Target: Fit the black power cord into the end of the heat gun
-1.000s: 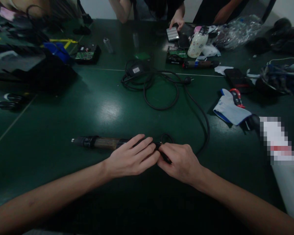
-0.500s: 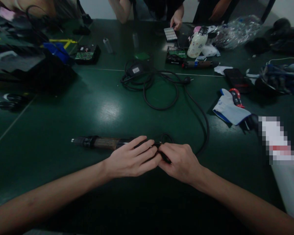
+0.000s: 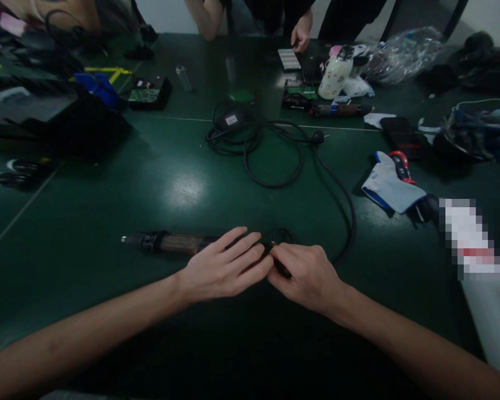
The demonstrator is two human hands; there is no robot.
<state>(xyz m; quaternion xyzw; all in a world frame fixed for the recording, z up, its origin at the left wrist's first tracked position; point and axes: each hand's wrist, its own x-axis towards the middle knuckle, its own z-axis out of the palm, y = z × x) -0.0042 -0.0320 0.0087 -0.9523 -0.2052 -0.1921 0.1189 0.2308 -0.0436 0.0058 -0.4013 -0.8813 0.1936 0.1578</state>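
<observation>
An electric screwdriver point(image 3: 177, 243), dark with a brownish barrel, lies sideways on the green table with its bit end to the left. My left hand point(image 3: 229, 264) is wrapped over its rear part, fingers bent and pointing right. At the tail end my right hand point(image 3: 304, 272) pinches the black plug of the cord, mostly hidden by the fingers. Fingertips of both hands nearly meet there. From the right hand a black cable point(image 3: 353, 222) curves up to a coil and a power adapter point(image 3: 233, 118) with a white label.
A white-and-blue glove point(image 3: 394, 186) and a red-black handle point(image 3: 402, 166) lie to the right. Farther back are circuit boards point(image 3: 145, 95), a patterned bottle point(image 3: 336, 75), a second screwdriver point(image 3: 341, 110) and plastic wrap point(image 3: 408, 53). Across the table a person's hand point(image 3: 302, 34) rests by a light block.
My left fingers have shifted slightly at the tool's tail; my right hand stays almost in place. Across the table, a forearm at the upper right has gone from view.
</observation>
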